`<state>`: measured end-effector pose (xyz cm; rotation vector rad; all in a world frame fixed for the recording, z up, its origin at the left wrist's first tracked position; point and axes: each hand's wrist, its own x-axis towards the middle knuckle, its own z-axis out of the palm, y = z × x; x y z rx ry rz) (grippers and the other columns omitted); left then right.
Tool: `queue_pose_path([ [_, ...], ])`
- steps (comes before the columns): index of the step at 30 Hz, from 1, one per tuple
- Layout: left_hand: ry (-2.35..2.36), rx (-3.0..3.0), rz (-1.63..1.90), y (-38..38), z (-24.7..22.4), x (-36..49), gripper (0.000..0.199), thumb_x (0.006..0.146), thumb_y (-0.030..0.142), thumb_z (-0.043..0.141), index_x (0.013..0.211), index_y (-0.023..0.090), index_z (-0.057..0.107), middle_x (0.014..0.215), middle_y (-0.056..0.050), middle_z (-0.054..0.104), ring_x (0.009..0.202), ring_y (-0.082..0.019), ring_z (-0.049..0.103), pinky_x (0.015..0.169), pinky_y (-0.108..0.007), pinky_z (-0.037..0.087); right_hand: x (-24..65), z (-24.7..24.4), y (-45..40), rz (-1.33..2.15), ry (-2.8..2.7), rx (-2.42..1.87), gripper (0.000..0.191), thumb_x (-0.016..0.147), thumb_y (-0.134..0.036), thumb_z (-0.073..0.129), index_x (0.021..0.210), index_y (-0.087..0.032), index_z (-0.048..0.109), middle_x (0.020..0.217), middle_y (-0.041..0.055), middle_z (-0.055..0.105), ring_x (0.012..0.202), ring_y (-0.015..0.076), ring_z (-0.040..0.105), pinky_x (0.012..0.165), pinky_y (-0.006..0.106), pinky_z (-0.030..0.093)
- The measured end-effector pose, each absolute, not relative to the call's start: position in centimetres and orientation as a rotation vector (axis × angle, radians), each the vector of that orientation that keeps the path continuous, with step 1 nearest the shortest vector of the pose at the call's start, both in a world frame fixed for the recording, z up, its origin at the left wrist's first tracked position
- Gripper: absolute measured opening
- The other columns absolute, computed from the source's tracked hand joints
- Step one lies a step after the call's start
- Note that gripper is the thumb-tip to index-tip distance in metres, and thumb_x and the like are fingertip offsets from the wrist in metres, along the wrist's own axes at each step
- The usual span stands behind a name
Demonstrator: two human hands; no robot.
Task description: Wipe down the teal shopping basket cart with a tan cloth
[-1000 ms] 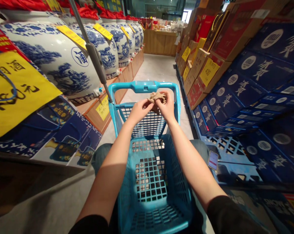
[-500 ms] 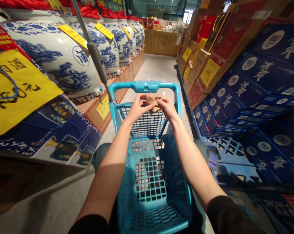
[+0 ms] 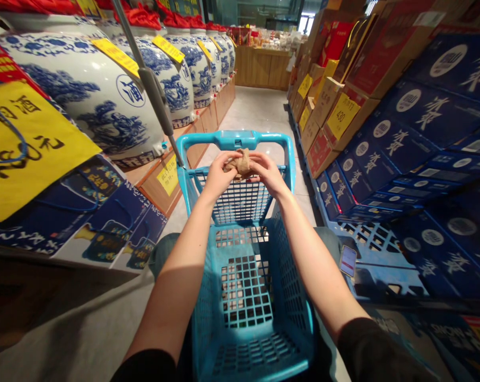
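Between my two hands is a crumpled brown cloth, bunched up just above the far end of a blue plastic shopping basket cart. My left hand grips its left side with fingers and thumb. From the other side, my right hand pinches it, fingers curled over the top. Both hands are near the cart's blue handle, which lies just beyond them. The cart stands between my knees, and its grid floor shows through below my forearms.
Large blue-and-white jars with red cloth tops line the left, behind blue gift bags. Stacked blue boxes and brown cartons rise on the right. A phone lies by my right knee. A grey pole slants beside the handle.
The cloth has been turned and bunched more tightly between my fingers. My right hand has shifted slightly left, its fingers now over the cloth. The cart stays in place.
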<state>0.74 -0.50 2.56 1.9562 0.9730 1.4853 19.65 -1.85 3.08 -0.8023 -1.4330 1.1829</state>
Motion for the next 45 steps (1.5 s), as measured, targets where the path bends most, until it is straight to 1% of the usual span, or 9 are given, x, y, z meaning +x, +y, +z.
queue_pose_path([
  [4, 0.906, 1.935, 1.463, -0.3, 2.4, 0.9, 0.038, 0.079, 0.009, 0.064, 0.114, 0.021, 0.071, 0.123, -0.006, 0.075, 0.121, -0.024, 0.071, 0.107, -0.037, 0.059, 19.3, 3.3, -2.0, 1.113, -1.491, -0.74, 0.072, 0.073, -0.06, 0.091, 0.134, -0.03, 0.067, 0.141, 0.0049, 0.072, 0.136, 0.0295, 0.066, 0.124, 0.052, 0.054],
  [8, 0.876, 1.781, 1.498, -0.2, 2.2, 1.2, 0.042, 0.083, 0.01, 0.065, 0.123, 0.023, 0.062, 0.131, -0.007, 0.072, 0.122, -0.021, 0.071, 0.104, -0.033, 0.06, 19.4, 3.1, -1.7, 1.225, -1.349, -0.737, 0.069, 0.075, -0.067, 0.086, 0.129, -0.029, 0.066, 0.129, 0.0054, 0.076, 0.112, 0.0287, 0.076, 0.093, 0.05, 0.07],
  [13, 0.892, 1.929, 1.34, -0.8, 2.7, 1.1, 0.039, 0.09, 0.019, 0.067, 0.129, 0.019, 0.068, 0.131, -0.007, 0.074, 0.127, -0.024, 0.07, 0.113, -0.037, 0.056, 19.5, 2.7, -1.4, 1.264, -1.282, -0.749, 0.064, 0.072, -0.073, 0.085, 0.111, -0.027, 0.061, 0.104, 0.0023, 0.075, 0.085, 0.0218, 0.074, 0.065, 0.036, 0.067],
  [17, 0.923, 1.897, 1.398, -1.1, 2.9, 1.5, 0.04, 0.087, 0.014, 0.065, 0.125, 0.018, 0.073, 0.132, -0.008, 0.075, 0.127, -0.025, 0.07, 0.11, -0.036, 0.058, 19.6, 2.7, -1.3, 1.01, -1.356, -0.748, 0.044, 0.081, -0.058, 0.082, 0.101, -0.027, 0.058, 0.096, -0.0001, 0.07, 0.088, 0.0199, 0.07, 0.079, 0.037, 0.066],
  [20, 0.986, 1.781, 1.513, -0.9, 2.8, 1.6, 0.032, 0.089, 0.012, 0.063, 0.118, 0.019, 0.075, 0.128, -0.008, 0.076, 0.108, -0.021, 0.077, 0.096, -0.031, 0.064, 20.2, 3.0, -1.3, 0.611, -1.429, -0.868, 0.019, 0.089, -0.032, 0.068, 0.105, -0.026, 0.06, 0.107, 0.0034, 0.07, 0.106, 0.0218, 0.067, 0.101, 0.04, 0.061],
  [25, 1.134, 1.491, 1.679, -0.5, 3.2, 0.8, 0.02, 0.094, 0.009, 0.057, 0.098, 0.018, 0.075, 0.094, -0.004, 0.077, 0.076, -0.014, 0.077, 0.071, -0.022, 0.063, 20.5, 3.5, -2.0, 0.109, -1.667, -1.292, 0.023, 0.087, -0.009, 0.054, 0.103, -0.022, 0.064, 0.122, 0.0124, 0.067, 0.113, 0.0286, 0.061, 0.106, 0.048, 0.054],
  [31, 1.218, 1.363, 1.759, -0.8, 4.1, 0.4, 0.026, 0.092, 0.004, 0.052, 0.085, 0.018, 0.074, 0.078, -0.001, 0.073, 0.065, -0.013, 0.074, 0.06, -0.018, 0.059, 17.1, 3.6, -3.4, 0.03, -2.11, -1.192, 0.028, 0.092, -0.006, 0.05, 0.108, -0.02, 0.067, 0.132, 0.0134, 0.065, 0.115, 0.0287, 0.057, 0.104, 0.044, 0.051],
  [37, 1.303, 1.285, 1.756, -1.2, 4.6, 0.3, 0.028, 0.089, 0.003, 0.051, 0.082, 0.018, 0.073, 0.075, 0.0, 0.072, 0.057, -0.011, 0.069, 0.052, -0.017, 0.051, 19.8, 4.0, -2.7, -0.096, -1.746, -1.594, 0.023, 0.091, -0.006, 0.05, 0.101, -0.019, 0.066, 0.117, 0.0145, 0.066, 0.109, 0.0315, 0.056, 0.095, 0.045, 0.051],
  [45, 1.326, 1.531, 1.735, -0.9, 3.6, 0.3, 0.026, 0.089, 0.007, 0.053, 0.086, 0.019, 0.076, 0.079, 0.001, 0.075, 0.056, -0.01, 0.068, 0.059, -0.019, 0.052, 18.3, 3.4, -3.1, -0.025, -1.992, -1.36, 0.027, 0.09, -0.003, 0.049, 0.102, -0.021, 0.065, 0.126, 0.0119, 0.067, 0.112, 0.0282, 0.056, 0.1, 0.042, 0.051],
])
